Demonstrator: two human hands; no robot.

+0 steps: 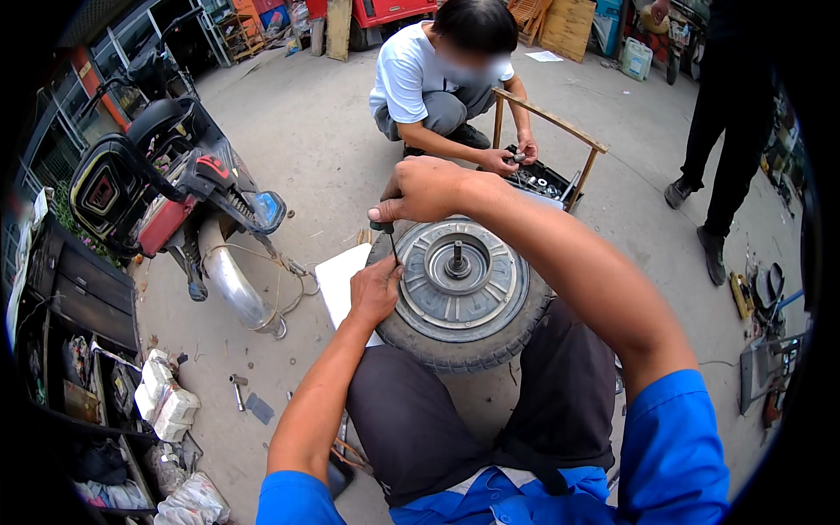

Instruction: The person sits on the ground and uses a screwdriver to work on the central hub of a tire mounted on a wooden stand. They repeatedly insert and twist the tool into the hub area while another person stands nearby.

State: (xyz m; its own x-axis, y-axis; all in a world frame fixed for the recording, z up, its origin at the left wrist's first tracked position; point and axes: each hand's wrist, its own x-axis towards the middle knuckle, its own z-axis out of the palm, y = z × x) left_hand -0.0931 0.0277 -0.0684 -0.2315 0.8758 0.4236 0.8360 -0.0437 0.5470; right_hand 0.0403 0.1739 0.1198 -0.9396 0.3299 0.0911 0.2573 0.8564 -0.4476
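Observation:
A wheel (429,341) with a tire and a silver hub (486,289) lies flat between my knees, a threaded axle (457,254) standing up at its centre. My right hand (430,188) is closed on the dark green handle of a screwdriver (381,226), held upright over the wheel's left side. My left hand (374,289) is closed at the lower end of the screwdriver's shaft, by the hub's left edge; what lies under those fingers is hidden. A white sheet (337,284) lies beneath the wheel's left side.
A crouching person (411,87) handles small parts over a toolbox (538,184) beside a wooden frame (551,118). Another person (717,149) stands at right. A scooter (175,166) stands left, above a silver curved part (236,276). Shelving (96,394), a socket tool (238,394) and scattered gear (757,297) surround me.

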